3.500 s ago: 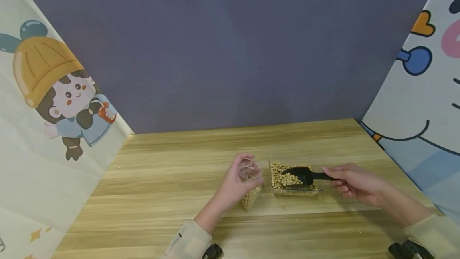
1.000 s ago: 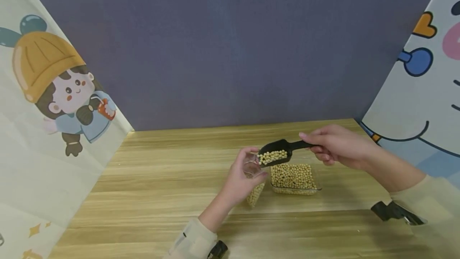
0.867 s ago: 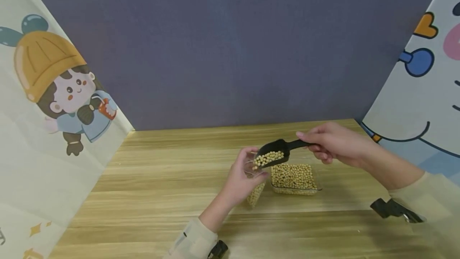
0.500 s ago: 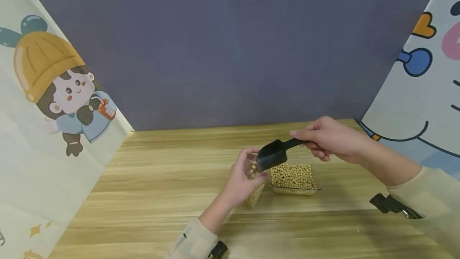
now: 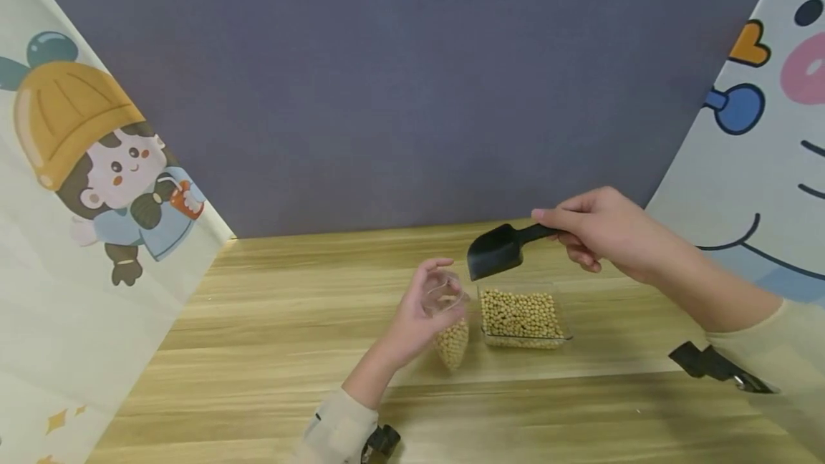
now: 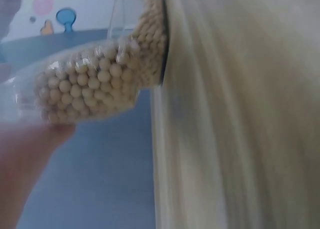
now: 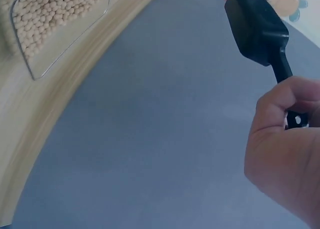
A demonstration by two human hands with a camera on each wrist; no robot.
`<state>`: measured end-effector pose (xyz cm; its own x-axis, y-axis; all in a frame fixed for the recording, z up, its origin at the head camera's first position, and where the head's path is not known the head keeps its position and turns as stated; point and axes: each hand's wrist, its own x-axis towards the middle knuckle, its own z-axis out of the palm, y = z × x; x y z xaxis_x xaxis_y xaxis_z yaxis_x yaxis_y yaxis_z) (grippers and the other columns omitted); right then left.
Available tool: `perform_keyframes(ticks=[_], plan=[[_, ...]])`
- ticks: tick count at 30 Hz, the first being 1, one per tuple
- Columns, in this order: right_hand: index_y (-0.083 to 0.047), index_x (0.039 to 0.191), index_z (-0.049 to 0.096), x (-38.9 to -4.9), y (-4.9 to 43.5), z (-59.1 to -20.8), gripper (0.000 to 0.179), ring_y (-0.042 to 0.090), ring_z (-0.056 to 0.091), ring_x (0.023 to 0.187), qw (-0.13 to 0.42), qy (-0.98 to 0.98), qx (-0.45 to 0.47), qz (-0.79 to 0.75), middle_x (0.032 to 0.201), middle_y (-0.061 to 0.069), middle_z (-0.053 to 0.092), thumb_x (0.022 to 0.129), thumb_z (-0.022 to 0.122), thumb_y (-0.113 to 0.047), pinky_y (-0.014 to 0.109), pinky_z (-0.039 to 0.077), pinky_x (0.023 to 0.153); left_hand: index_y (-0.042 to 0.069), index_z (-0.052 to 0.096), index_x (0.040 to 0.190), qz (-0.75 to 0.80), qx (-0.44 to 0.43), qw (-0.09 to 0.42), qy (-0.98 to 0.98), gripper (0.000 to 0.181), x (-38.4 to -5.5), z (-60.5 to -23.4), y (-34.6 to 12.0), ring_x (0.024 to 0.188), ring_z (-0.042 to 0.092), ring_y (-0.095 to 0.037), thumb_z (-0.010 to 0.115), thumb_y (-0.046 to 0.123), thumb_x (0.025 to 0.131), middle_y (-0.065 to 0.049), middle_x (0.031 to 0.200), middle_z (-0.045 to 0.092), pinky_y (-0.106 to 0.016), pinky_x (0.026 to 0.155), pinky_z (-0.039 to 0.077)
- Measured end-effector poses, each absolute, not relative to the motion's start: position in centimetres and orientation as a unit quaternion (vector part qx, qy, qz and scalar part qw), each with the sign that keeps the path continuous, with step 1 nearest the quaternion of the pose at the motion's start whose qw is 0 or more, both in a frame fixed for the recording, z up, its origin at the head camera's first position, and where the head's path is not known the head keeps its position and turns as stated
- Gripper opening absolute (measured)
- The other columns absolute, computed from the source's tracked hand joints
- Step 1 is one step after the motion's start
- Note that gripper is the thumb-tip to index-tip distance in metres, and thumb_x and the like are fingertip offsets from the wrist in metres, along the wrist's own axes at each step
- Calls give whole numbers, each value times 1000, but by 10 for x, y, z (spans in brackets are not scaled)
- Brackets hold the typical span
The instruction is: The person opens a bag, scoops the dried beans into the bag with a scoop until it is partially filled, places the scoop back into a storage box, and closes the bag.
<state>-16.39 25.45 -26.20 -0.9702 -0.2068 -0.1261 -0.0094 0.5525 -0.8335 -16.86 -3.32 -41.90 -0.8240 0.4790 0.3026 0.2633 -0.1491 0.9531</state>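
Note:
In the head view my left hand [image 5: 419, 317] grips the neck of a clear plastic bag [image 5: 453, 342] partly filled with round, pale yellow beans. Its mouth is spread wide and faces up. The left wrist view shows the beans packed in the bag's lower part [image 6: 85, 84]. My right hand [image 5: 602, 235] pinches the handle of a black scoop [image 5: 495, 253], held above and to the right of the bag, apart from it. No beans show on the scoop; part of its inside is hidden. The scoop [image 7: 257, 26] also appears in the right wrist view.
A clear rectangular container [image 5: 525, 339] of the same beans stands on the wooden table [image 5: 290, 328], just right of the bag. A grey panel [image 5: 412, 92] rises behind the table. Printed cartoon panels stand at both sides.
My right hand lifted the scoop with beans from the container to the bag's mouth and tipped it; beans dropped in. Now the scoop has risen away, and the left hand has shifted slightly left.

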Motion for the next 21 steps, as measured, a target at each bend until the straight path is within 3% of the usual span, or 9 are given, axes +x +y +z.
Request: perform_keyframes(ticks=[4,6,10,21], plan=[[-12,72,54,-167,268,-273,51,15,45,50,108,876,-48,-467,57,-2,39,108,58,-47,37,46,52,15,32,152,725,309,84,610,68,-173,-417,-43,120,61,-15,60,-13,97,-6,121,53,-35,114,54],[-11,74,55,-170,277,-285,50,15,46,50,124,878,-44,-461,57,-3,41,109,57,-47,36,46,52,15,33,152,723,303,74,617,66,-174,-415,-45,120,61,-15,60,-12,97,-10,122,53,-34,114,54],[-10,78,56,-174,297,-315,50,14,50,53,149,895,-36,-419,58,-3,46,109,55,-50,34,48,53,12,36,152,718,256,50,646,65,-174,-416,-48,121,62,-13,64,-7,96,-6,124,56,-33,111,55],[-13,76,65,-172,313,-362,46,18,54,44,97,955,-51,-274,48,-3,51,107,60,-46,33,43,49,10,37,152,719,209,8,663,67,-176,-421,-44,116,62,-23,65,-9,93,-4,122,56,-29,107,56]])
